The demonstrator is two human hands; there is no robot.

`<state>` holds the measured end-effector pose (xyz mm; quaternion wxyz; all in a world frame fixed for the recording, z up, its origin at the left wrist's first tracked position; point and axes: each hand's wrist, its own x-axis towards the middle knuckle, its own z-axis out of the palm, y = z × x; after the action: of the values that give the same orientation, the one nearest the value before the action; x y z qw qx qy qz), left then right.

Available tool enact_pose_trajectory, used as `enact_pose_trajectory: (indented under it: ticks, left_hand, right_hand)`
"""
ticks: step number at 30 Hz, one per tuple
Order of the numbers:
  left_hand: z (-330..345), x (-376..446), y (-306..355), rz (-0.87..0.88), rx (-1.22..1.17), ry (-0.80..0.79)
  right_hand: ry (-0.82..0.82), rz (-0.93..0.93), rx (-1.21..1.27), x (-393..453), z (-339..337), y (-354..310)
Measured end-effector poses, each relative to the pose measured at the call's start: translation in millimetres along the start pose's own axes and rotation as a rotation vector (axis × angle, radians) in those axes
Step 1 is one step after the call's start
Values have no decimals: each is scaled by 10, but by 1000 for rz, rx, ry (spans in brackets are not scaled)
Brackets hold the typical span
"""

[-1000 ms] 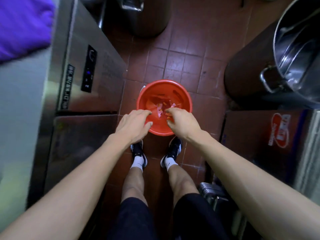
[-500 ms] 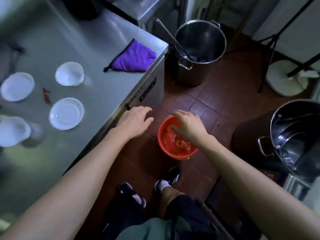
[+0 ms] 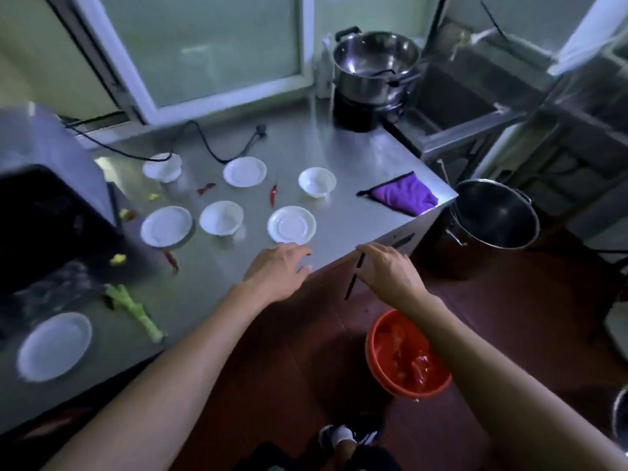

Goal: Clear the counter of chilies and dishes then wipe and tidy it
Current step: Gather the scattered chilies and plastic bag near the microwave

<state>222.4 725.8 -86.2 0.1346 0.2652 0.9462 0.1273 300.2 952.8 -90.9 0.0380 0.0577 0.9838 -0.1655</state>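
Nearing left grip [image 3: 277, 268] (empty): saucer [image 3: 291, 224]

Steel pots [image 3: 375, 64], blk cable [image 3: 204, 144]

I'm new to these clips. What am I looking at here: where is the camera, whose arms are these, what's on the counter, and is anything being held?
The camera sits on a person's head and looks down, so the arms are theirs. The left hand hovers over the steel counter near its edge; the right hand is beside it, past the edge. Both hold nothing. On the counter lie white dishes, red chilies, a purple cloth and a green stalk. A red bucket stands on the floor.
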Motion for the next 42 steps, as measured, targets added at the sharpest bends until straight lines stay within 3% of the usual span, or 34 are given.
enact_pose_trajectory:
  ticks: [13,23,32,42]
  left_hand:
    - [-564,-1870,-1708,-236,-62,229]
    - [-479,-2701,-2486,-423,-166,364]
    - [-329,-2681,-3030,-574,-175,350]
    - [-457,-1899,-3653,-666,-224,233]
  right_hand:
    - [-31,-341,28,-80,436,-2370]
    - [-133,-501,56,-17,855,-3424]
    - [-259,-576,90,617,1382,-3828]
    - [-392,-602,50,1720,1884,-4112]
